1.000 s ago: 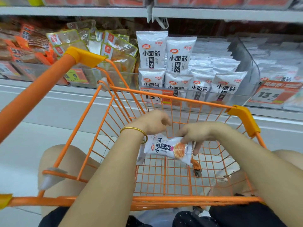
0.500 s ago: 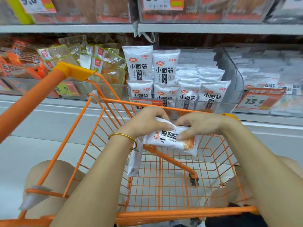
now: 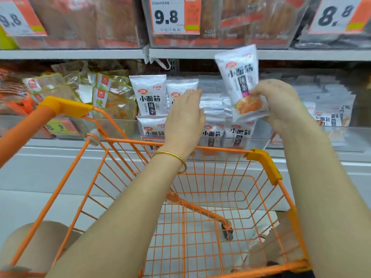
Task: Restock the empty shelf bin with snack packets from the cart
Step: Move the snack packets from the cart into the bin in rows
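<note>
Orange wire cart (image 3: 261, 160) in the foreground, its far rim facing the shelving. Right hand (image 3: 279, 105) is above the cart's far right corner, fingers curled round the lower end of one white snack packet (image 3: 240, 77). The thumb is hidden behind the wrapper. The packet stands roughly upright, top leaning slightly left, printed face to the camera and a little blurred. It is in the air above the cart's far rim, in front of the shelf and touching nothing but the hand. Left hand (image 3: 184, 117) is above the middle of the same rim, palm away, fingers straight and close together, pointing up at the shelf and holding nothing. A thin gold bracelet (image 3: 170, 155) sits on that wrist. Just beyond the cart's far rim is the clear shelf bin (image 3: 261, 141), which holds matching white packets (image 3: 149, 95): two upright at the back left, a row along the front wall, more lying flat between. Beyond the cart's far left corner is a neighbouring bin of greenish packs (image 3: 112, 91). Higher up, over the cart's middle, is a price tag (image 3: 174, 16) reading 9.8.
</note>
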